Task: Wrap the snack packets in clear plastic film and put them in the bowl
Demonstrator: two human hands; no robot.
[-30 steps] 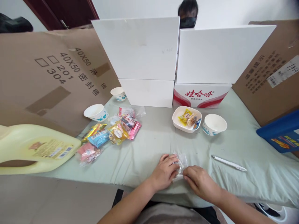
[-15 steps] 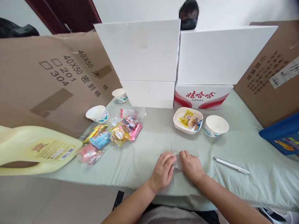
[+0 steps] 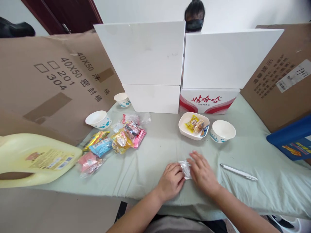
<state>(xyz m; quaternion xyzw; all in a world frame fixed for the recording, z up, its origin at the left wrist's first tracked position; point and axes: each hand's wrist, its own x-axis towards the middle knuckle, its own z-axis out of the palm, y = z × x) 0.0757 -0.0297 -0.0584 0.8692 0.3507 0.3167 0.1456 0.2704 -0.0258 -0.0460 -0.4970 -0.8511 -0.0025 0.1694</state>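
Note:
Between my hands a small crinkled, silvery clear plastic wrapper (image 3: 186, 169) lies on the green tablecloth. My left hand (image 3: 171, 180) has its fingers curled on the wrapper's left edge. My right hand (image 3: 202, 172) is spread at the wrapper's right side, a little blurred, its thumb side by the edge. Beyond them a white square bowl (image 3: 193, 137) holds a few small wrapped snacks (image 3: 194, 124). A round paper bowl (image 3: 223, 131) stands beside it. To the right of my right hand lies a white pen (image 3: 238, 171).
Several packaged snacks (image 3: 122, 139) are piled at the left, near two paper bowls (image 3: 98, 119). A yellow jug (image 3: 41, 160) lies at the left edge, a blue container (image 3: 291, 139) at the right. White boxes (image 3: 145, 55) and cardboard panels (image 3: 55, 81) wall the table. A person is behind the boxes.
My right hand has loosened from the wrapper and spread its fingers. More of the wrapper shows, flatter on the cloth. My left hand stays on it. The view has shifted slightly.

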